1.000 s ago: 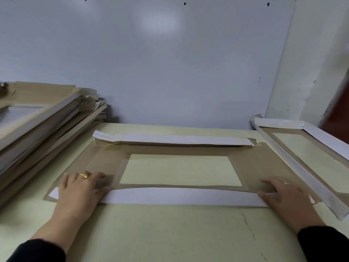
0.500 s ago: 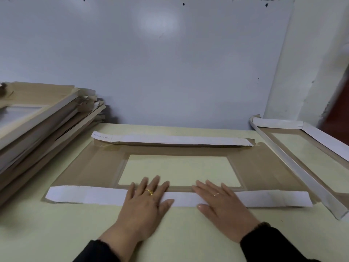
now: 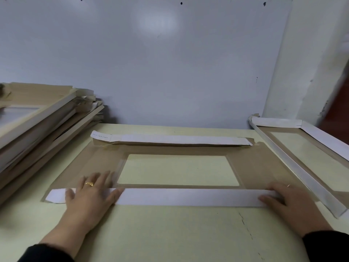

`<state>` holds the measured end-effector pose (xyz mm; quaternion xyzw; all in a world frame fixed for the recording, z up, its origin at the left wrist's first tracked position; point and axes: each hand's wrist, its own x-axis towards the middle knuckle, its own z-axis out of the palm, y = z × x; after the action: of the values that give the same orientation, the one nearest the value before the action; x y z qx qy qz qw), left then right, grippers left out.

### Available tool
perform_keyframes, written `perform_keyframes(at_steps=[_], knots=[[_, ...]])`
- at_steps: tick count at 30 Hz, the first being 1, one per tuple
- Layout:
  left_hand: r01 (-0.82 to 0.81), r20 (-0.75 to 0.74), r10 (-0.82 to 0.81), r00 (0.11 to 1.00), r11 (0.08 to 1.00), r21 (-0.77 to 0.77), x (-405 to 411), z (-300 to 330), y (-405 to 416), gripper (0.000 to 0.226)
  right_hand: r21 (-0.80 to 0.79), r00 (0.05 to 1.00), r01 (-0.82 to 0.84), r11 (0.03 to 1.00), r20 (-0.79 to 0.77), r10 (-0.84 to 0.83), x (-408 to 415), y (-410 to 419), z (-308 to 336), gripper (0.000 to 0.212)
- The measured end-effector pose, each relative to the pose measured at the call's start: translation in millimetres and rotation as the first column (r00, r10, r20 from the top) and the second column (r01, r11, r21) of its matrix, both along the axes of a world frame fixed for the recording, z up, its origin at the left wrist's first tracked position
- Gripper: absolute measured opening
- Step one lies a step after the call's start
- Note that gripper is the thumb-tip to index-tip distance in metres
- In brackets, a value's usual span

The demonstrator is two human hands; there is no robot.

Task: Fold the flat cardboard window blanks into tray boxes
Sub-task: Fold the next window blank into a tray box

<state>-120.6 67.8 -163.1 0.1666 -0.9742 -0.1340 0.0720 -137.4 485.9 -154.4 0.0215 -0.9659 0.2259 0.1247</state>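
Both hands have slid outward since half a second back: then they lay side by side at the middle of the near flap, now they sit at its two ends.

Table (image 3: 170, 233) carries everything. Stack of blanks (image 3: 37, 118) leans at 9 o'clock; folded tray (image 3: 306, 157) sits at 3 o'clock, its right side cut off by the frame edge.

Blank (image 3: 260, 167) lies flat at table centre, brown side up, window (image 3: 178, 170) in the middle. Far flap (image 3: 179, 139) at 12 o'clock is folded over, white face up. Near flap (image 3: 188, 197) at 6 o'clock is likewise folded onto the panel.

Left hand (image 3: 90, 197) is spread flat, fingers straight, pressing the flap's left end. Right hand (image 3: 283, 199) is flat too, fingers extended along the flap's right end. Neither pinches anything.

Handling, my read: thin board, light, stiff along the panels but springy at the scores, so a flap will likely lift again once released. It could skate on the smooth tabletop under a sideways push. Window film looks clear and probably dents easily; keep off it. Best hold is at flap ends and corners, near the score lines.

Hard to tell: left hand is motion-blurred; right hand hides the flap's right tab; the small print on the far flap's left end is unreadable; stack depth unclear.
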Motion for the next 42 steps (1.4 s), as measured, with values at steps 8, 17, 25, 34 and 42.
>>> perform_keyframes(at_steps=[8, 17, 25, 34, 42], knots=[[0.268, -0.382, -0.299, 0.874, 0.954, -0.134, 5, 7, 39, 0.050, -0.351, 0.994, 0.025, 0.936, 0.106, 0.014, 3, -34, 1, 0.032], [0.518, -0.205, -0.614, 0.762, 0.769, -0.375, 18, 13, 111, 0.047, -0.621, 0.954, -0.188, 0.761, 0.069, 0.292, 30, -120, 0, 0.021], [0.553, -0.091, -0.629, 0.772, 0.736, -0.391, 19, 10, 106, 0.043, -0.610, 0.845, -0.355, 0.709, 0.115, 0.522, 51, -122, 4, 0.031], [0.529, -0.259, -0.529, 0.809, 0.846, -0.076, -4, -3, 64, 0.042, 0.327, 0.806, -0.533, 0.781, -0.084, 0.585, 53, -54, 19, 0.041], [0.572, -0.338, -0.551, 0.763, 0.819, -0.043, -10, 0, 59, 0.031, 0.432, 0.798, -0.490, 0.757, -0.127, 0.589, 69, -81, 9, 0.065]])
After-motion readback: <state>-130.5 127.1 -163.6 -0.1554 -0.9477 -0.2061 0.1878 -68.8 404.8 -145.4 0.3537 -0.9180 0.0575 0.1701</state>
